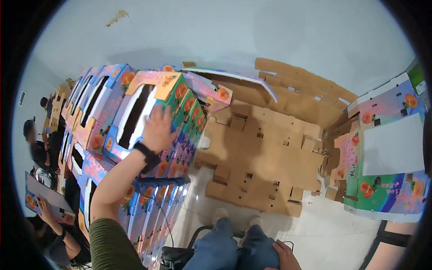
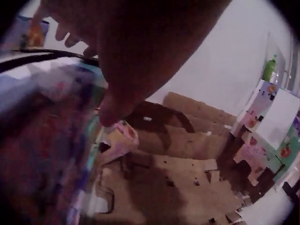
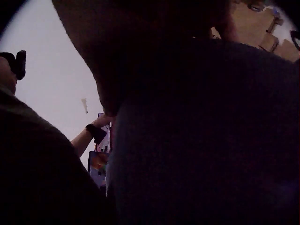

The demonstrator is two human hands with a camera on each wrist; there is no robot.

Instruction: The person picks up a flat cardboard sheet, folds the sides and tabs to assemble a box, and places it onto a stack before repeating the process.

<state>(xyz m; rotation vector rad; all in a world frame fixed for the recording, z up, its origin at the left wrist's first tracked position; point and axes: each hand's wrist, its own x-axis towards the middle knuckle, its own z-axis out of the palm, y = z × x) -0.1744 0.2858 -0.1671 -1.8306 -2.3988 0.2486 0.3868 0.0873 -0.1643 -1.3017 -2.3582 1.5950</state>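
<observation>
In the head view my left hand (image 1: 158, 128) lies over the near corner of a stack of printed cardboard boxes (image 1: 173, 96), fingers spread and extended. The boxes are nested, purple, green and orange with fruit pictures, and have long white-edged openings on top. From the left wrist, the same hand (image 2: 126, 56) reaches across the blurred box side (image 2: 47, 154), thumb pointing down. My right hand (image 1: 285, 255) rests on the thigh of my jeans (image 1: 258, 247), holding nothing. It shows dark over the leg in the right wrist view.
A flattened brown cardboard sheet (image 1: 265, 153) with slots covers the floor ahead. Unfolded printed cardboard (image 1: 391, 198) stands at the right, and more brown card (image 1: 310, 85) leans by the wall. At far left another person's hand (image 1: 43, 209) holds a grey panel (image 1: 47, 191).
</observation>
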